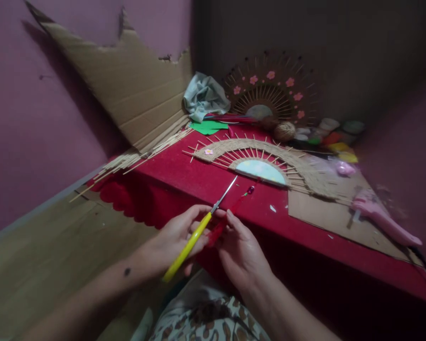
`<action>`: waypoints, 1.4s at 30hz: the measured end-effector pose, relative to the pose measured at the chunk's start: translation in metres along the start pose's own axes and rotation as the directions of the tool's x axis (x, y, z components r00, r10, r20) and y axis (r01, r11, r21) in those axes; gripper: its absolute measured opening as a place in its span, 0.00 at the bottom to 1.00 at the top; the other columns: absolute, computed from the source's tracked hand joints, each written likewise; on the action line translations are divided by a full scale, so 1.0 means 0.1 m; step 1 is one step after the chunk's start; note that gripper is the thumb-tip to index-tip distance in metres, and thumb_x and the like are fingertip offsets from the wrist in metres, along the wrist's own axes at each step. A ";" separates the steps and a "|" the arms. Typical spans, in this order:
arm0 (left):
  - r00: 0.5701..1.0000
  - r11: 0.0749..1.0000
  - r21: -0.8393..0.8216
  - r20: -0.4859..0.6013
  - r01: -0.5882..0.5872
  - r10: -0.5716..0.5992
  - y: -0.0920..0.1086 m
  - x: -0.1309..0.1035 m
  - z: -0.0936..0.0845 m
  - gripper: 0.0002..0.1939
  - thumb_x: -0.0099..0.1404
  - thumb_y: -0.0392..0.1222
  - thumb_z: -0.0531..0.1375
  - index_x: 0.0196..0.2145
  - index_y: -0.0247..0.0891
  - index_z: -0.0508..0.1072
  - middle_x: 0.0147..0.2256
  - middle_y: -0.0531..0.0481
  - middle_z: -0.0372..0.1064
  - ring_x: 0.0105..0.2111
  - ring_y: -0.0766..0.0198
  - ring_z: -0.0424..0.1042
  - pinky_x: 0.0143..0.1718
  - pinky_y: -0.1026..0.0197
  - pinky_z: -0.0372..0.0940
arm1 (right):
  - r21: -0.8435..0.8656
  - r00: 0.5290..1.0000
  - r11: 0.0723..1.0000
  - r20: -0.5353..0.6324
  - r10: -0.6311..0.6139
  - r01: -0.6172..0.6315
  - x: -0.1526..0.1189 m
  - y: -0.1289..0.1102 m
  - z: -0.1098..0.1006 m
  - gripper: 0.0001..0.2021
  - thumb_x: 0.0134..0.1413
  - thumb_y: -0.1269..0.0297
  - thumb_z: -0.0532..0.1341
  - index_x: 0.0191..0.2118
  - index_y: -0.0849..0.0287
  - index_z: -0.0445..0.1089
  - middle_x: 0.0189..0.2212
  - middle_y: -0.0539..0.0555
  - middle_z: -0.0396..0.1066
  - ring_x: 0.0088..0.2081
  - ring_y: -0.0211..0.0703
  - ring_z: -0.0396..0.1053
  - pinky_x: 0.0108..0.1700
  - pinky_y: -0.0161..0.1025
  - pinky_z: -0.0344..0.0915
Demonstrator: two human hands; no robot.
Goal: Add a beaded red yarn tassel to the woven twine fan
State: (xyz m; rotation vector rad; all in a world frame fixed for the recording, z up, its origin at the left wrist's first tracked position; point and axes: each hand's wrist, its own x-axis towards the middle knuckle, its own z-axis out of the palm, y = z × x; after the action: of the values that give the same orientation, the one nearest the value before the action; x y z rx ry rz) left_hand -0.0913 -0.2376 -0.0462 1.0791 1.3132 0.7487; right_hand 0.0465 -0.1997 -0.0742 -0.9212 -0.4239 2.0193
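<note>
My left hand is closed around scissors with a yellow handle; their blades look shut and point away over the red cloth. Close beside it, my right hand pinches a bunch of red threads that looks like a tassel, and some of it lies between both hands. A red cord runs from there to a dark shiny bead on the cloth. Just beyond lies a half-round fan of thin sticks and woven twine, with a pale blue base and one pink flower.
A red cloth covers the table. Thin sticks lie at its left edge by a leaning cardboard sheet. On the right are a pink glue gun and flat cardboard. A finished-looking flowered fan and twine ball stand behind.
</note>
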 end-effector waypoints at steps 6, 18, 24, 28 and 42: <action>0.969 0.950 0.280 -0.159 -0.138 0.188 -0.06 -0.02 -0.23 0.26 0.62 0.42 0.58 0.57 0.45 0.55 0.32 0.54 0.68 0.21 0.71 0.65 0.20 0.69 0.64 | -0.075 0.996 0.994 0.048 -0.077 0.081 -0.08 0.05 -0.16 0.10 0.45 0.61 0.67 0.33 0.61 0.70 0.21 0.49 0.71 0.22 0.35 0.65 0.30 0.34 0.62; 0.979 0.982 0.001 0.074 -0.190 0.189 -0.05 0.29 -0.13 0.22 0.61 0.45 0.62 0.48 0.41 0.58 0.24 0.61 0.61 0.18 0.73 0.63 0.18 0.70 0.62 | -0.254 0.995 0.965 0.090 -0.052 0.073 -0.28 0.11 -0.47 0.15 0.47 0.60 0.65 0.40 0.63 0.70 0.22 0.50 0.72 0.20 0.33 0.63 0.28 0.34 0.56; 0.958 0.974 -0.026 0.179 -0.225 0.226 -0.09 0.35 -0.10 0.20 0.65 0.40 0.58 0.51 0.41 0.55 0.33 0.52 0.70 0.24 0.71 0.71 0.22 0.72 0.62 | -0.167 0.992 0.985 0.128 -0.013 0.035 -0.34 0.03 -0.46 0.24 0.50 0.48 0.60 0.44 0.65 0.71 0.25 0.55 0.73 0.24 0.39 0.67 0.32 0.37 0.60; 0.973 0.977 -0.025 0.094 -0.211 0.212 0.02 0.31 -0.10 0.19 0.64 0.38 0.57 0.51 0.39 0.55 0.34 0.49 0.72 0.27 0.67 0.74 0.24 0.70 0.65 | -0.203 0.996 0.977 0.074 -0.045 0.059 -0.32 0.07 -0.48 0.17 0.53 0.52 0.60 0.34 0.64 0.72 0.16 0.49 0.67 0.19 0.35 0.62 0.28 0.35 0.57; 0.970 0.992 -0.029 0.209 -0.125 0.128 0.44 0.47 0.24 0.17 0.59 0.42 0.61 0.43 0.40 0.59 0.16 0.60 0.64 0.14 0.68 0.67 0.14 0.72 0.58 | -0.195 0.987 0.979 0.157 -0.021 0.052 -0.52 0.00 -0.36 0.13 0.53 0.57 0.60 0.31 0.64 0.73 0.14 0.49 0.67 0.16 0.32 0.60 0.24 0.31 0.56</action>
State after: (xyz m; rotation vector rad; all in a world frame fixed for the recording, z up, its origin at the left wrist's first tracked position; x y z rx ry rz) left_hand -0.0542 -0.1837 -0.0246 1.2035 1.0647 0.7163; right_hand 0.0918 -0.2435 -0.0754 -0.8713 -0.7347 2.0482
